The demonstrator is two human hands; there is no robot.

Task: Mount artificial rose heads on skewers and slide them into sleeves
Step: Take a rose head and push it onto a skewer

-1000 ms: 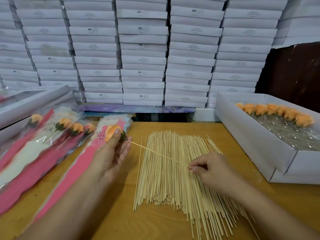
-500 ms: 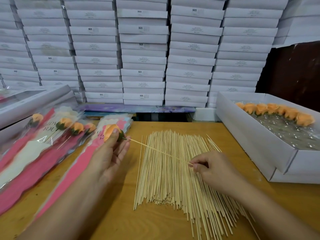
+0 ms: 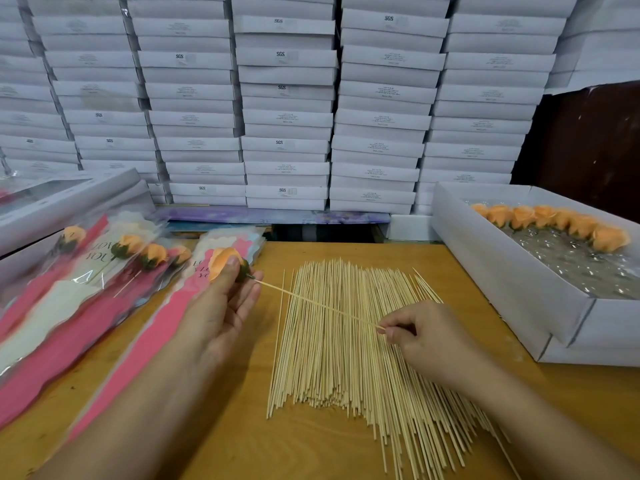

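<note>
Rose head on skewer, held over table.
I see left hand (image 3: 221,306) gripping orange rose head (image 3: 223,263); right hand (image 3: 420,336) pinches skewer (image 3: 318,304) end above skewer pile (image 3: 349,341).

Beyond the hands we see stacked white boxes (image 3: 287,109) walling the back of the wooden counter (image 3: 221,427), with a dark brown panel (image 3: 588,140) at far right.

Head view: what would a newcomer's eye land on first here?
The two hands at centre: the left hand holds an orange rose head while the right hand pinches the skewer running into its base. Beneath lies a fan of loose skewers; behind rises a wall of stacked white boxes.
</note>
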